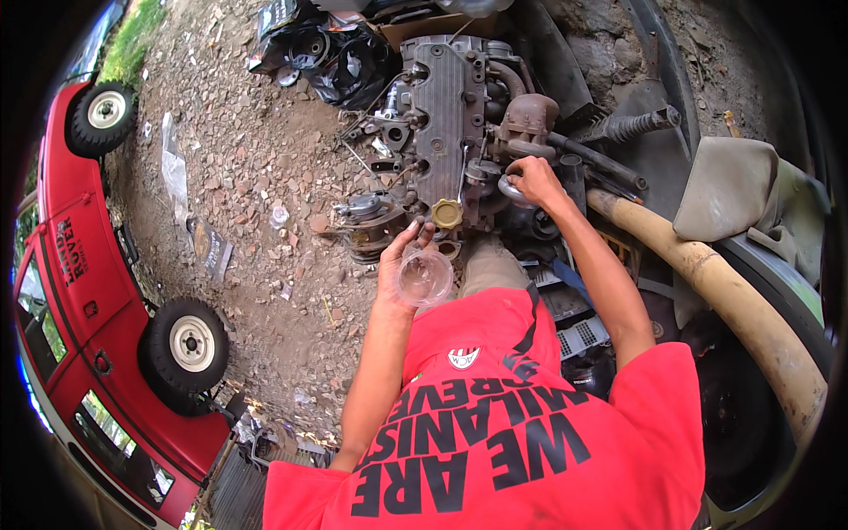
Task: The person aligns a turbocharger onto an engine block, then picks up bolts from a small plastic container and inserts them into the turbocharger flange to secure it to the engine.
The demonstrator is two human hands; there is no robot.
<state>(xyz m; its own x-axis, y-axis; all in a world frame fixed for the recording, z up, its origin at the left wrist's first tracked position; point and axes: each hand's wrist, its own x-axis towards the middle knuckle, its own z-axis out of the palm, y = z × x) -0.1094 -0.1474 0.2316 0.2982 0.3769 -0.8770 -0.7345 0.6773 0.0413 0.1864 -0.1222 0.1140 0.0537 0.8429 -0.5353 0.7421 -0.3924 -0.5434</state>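
An engine [440,132], out of any vehicle and grimy with use, stands amid stony ground [274,150] at what appears to be an open-air vehicle repair yard. A red off-roader [79,291] on pale-rimmed wheels [192,343] is parked to the left, near a patch of grass [137,40]. Loose parts mark the spot as a mechanic's corner: a ribbed strut [632,126], dark pipes [596,162] and a grey panel [658,159] crowd the engine's right side, close to a thick tan pole [707,243]. A black bag [367,78] slumps to its upper left, and plastic scraps [174,168] litter the ground in daylight.
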